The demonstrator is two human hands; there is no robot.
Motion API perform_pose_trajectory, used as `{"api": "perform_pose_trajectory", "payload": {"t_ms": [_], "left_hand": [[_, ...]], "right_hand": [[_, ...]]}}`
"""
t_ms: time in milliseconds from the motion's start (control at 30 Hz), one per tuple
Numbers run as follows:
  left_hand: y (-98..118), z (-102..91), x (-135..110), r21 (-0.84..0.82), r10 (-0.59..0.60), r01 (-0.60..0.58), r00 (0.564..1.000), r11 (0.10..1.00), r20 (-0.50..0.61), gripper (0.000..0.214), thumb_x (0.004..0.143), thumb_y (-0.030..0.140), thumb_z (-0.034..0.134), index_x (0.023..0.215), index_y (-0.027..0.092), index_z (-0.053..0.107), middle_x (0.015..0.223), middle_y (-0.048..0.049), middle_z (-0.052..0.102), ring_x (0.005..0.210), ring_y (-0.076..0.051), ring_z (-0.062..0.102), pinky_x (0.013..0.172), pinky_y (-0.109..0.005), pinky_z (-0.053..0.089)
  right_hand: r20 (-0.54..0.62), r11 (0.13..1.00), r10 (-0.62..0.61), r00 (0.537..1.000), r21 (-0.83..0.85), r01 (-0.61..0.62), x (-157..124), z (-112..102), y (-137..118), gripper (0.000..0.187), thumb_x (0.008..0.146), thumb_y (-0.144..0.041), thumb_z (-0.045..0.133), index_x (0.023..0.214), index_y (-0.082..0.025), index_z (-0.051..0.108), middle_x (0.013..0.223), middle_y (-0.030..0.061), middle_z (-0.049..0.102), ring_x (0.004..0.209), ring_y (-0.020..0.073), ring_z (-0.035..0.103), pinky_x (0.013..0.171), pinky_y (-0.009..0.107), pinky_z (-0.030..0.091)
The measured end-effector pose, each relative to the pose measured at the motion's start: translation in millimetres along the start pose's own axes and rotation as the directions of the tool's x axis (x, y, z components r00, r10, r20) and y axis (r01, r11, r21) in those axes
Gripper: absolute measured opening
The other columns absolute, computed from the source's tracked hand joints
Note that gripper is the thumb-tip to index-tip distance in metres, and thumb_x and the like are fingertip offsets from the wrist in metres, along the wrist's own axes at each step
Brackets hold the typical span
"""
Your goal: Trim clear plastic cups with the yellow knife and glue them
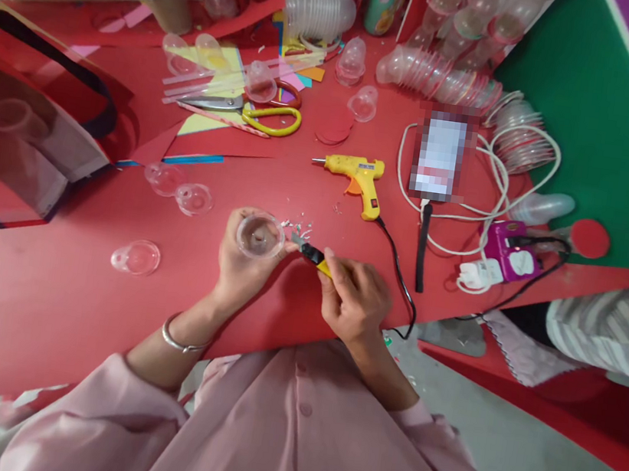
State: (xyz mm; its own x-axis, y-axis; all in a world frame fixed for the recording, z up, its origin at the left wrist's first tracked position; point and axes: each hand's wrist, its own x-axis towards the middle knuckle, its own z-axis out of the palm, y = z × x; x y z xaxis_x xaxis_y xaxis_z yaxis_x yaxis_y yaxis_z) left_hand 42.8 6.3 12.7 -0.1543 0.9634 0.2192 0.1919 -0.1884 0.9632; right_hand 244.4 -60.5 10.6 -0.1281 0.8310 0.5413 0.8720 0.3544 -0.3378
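Note:
My left hand (241, 264) is wrapped round a clear plastic cup (260, 234), whose round mouth faces up toward me. In my right hand (356, 295) is a utility knife (315, 256) with a yellow and black handle. Its blade points left, close to the cup's rim and my left fingertips; whether it touches the cup I cannot tell. Small coloured scraps (299, 230) lie on the red table (173, 340) just beyond the blade. A yellow glue gun (360, 176) lies behind my right hand, its nozzle pointing left.
Clear plastic dome pieces (136, 257) lie at the left. Yellow and red-handled scissors (250, 110) rest on paper sheets. Rows of stacked cups (439, 80) stand behind. A phone (439, 155), white cable and purple power strip (512, 252) occupy the right, beside a green panel (588, 132). Another person's sleeve (609, 328) shows.

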Motion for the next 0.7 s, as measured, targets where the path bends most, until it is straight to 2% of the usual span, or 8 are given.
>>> {"api": "perform_pose_trajectory", "payload": {"t_ms": [100, 233, 467, 700], "left_hand": [[-2.0, -3.7, 3.6, 0.02, -0.011, 0.011, 1.0, 1.0, 0.008, 0.075, 0.056, 0.059, 0.101, 0.105, 0.022, 0.058, 0.094, 0.0003, 0.068, 0.079, -0.014, 0.066, 0.074, -0.029, 0.054], [-5.8, -6.3, 5.3, 0.034, -0.014, 0.012, 0.999, 0.999, 0.047, 0.088, 0.043, 0.064, 0.102, 0.107, 0.022, 0.059, 0.098, -0.0008, 0.068, 0.084, -0.016, 0.067, 0.078, -0.031, 0.054], [-6.1, -6.2, 5.2, -0.005, -0.003, 0.003, 0.994, 1.0, 0.106, 0.089, 0.042, 0.065, 0.101, 0.108, 0.022, 0.06, 0.1, -0.0018, 0.069, 0.085, -0.017, 0.069, 0.078, -0.031, 0.056], [-2.4, -7.7, 9.4, -0.025, 0.01, -0.007, 0.99, 1.0, 0.139, 0.088, 0.043, 0.063, 0.103, 0.108, 0.022, 0.059, 0.099, -0.0019, 0.069, 0.082, -0.017, 0.069, 0.077, -0.032, 0.057]], "right_hand": [[-0.037, 0.999, 0.046, 0.998, 0.021, -0.045, -2.9, 0.2, 2.1, 0.064, 0.101, -0.023, 0.067, 0.162, -0.03, 0.049, 0.106, 0.0058, 0.077, 0.093, 0.0183, 0.069, 0.085, 0.031, 0.052], [-0.023, 0.999, -0.009, 1.0, 0.033, 0.01, -3.0, -0.3, 2.4, 0.065, 0.1, -0.024, 0.07, 0.161, -0.032, 0.049, 0.105, 0.005, 0.077, 0.09, 0.0177, 0.069, 0.083, 0.03, 0.052], [0.02, 0.997, -0.03, 0.999, 0.065, 0.028, -1.0, -1.5, 2.1, 0.057, 0.101, -0.026, 0.067, 0.157, -0.032, 0.056, 0.102, 0.0043, 0.077, 0.089, 0.0167, 0.068, 0.085, 0.03, 0.052], [0.002, 0.996, -0.051, 0.999, 0.072, 0.051, -0.4, -1.3, 2.7, 0.048, 0.1, -0.024, 0.069, 0.148, -0.026, 0.065, 0.101, 0.0049, 0.077, 0.087, 0.0168, 0.067, 0.083, 0.03, 0.051]]}}
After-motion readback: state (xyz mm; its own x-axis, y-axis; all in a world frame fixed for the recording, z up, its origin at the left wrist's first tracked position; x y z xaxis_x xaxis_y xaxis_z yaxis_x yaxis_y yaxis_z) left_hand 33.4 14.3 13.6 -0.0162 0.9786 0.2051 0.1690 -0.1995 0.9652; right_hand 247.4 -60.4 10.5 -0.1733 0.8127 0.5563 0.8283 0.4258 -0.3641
